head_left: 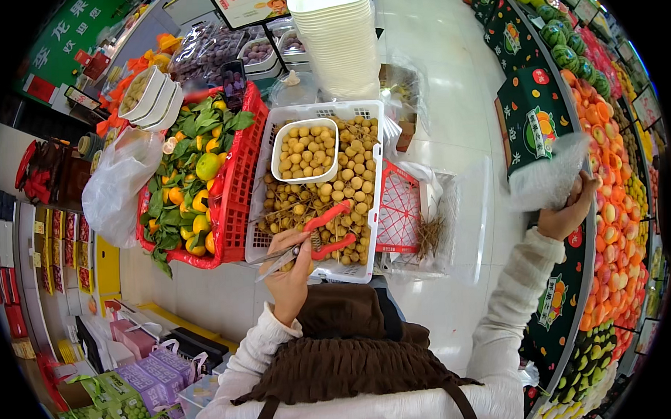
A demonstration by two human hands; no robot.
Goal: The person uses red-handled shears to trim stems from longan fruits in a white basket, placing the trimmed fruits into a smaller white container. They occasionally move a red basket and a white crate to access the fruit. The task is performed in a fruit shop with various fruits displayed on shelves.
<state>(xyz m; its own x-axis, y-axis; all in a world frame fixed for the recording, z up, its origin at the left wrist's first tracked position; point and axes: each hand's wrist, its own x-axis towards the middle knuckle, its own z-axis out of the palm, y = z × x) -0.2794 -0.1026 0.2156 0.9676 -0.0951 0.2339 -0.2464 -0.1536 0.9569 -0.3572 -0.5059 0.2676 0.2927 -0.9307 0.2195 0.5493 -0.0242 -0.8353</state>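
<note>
My left hand (291,277) grips red-handled pruning snips (327,215) near the pivot, blades pointing left and handles spread apart. It is over the near edge of a white plastic basket (378,230) full of longans (351,181), some on twigs. On the longans rests a white plastic tub (307,179) filled with loose longans. Stretched far to the right, my right hand (571,209) holds a clear plastic thing, perhaps a bag or film (550,174), blurred, beside the fruit display.
Left of the basket stands a red crate (245,174) of leafy mandarins, with filled white tubs (151,99) at its back. A tall stack of empty white tubs (335,43) rises behind. Cut twigs (430,236) lie at right. Peaches (607,200) line the right-hand display.
</note>
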